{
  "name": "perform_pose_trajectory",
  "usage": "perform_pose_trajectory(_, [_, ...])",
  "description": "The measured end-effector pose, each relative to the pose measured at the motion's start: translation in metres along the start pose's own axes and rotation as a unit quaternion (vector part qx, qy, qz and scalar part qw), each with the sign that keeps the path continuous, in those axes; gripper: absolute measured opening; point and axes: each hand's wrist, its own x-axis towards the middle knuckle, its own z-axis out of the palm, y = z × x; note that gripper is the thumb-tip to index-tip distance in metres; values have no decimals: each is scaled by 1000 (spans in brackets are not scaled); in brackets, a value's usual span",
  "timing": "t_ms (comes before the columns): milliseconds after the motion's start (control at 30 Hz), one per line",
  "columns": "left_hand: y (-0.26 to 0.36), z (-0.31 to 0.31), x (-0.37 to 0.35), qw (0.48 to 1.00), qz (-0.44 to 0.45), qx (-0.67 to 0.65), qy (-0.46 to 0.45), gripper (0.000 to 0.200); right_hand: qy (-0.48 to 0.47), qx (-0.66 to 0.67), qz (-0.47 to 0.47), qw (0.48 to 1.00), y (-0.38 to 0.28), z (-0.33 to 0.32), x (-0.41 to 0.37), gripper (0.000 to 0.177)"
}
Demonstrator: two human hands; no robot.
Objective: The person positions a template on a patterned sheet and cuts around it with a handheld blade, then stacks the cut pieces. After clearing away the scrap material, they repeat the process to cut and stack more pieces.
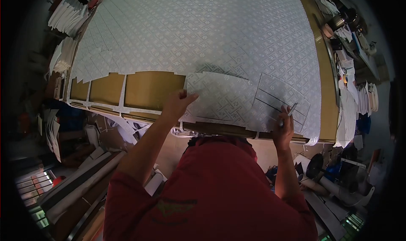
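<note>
Pale patterned fabric (203,29) covers most of the table, with a cut-out panel (224,95) near the front edge. At that panel's left edge is my left hand (179,105), its thumb and forefinger apart and one fingertip over the fabric. My right hand (285,127) is closed round a slim metal tool (292,109) that looks like scissors, over the fabric's front right part. Dark straight lines run across a four-sided outlined section (281,97) just beyond this hand.
Brown board (152,89) shows through cut openings at the front left, framed by narrow fabric strips (122,91). Stacked papers (67,17) lie at the far left. A side bench at the right holds pots and tools. Long rolls (80,186) lie at lower left.
</note>
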Motion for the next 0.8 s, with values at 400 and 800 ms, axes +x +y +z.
perform_pose_trajectory(400, [1,-100,-13,969,197,-89,121,36,-6,10,-22,1000,-34,21,6,18])
perform_pose_trajectory(800, [-64,-267,13,818,290,142,477,70,-76,-2,3,997,-113,12,-26,22])
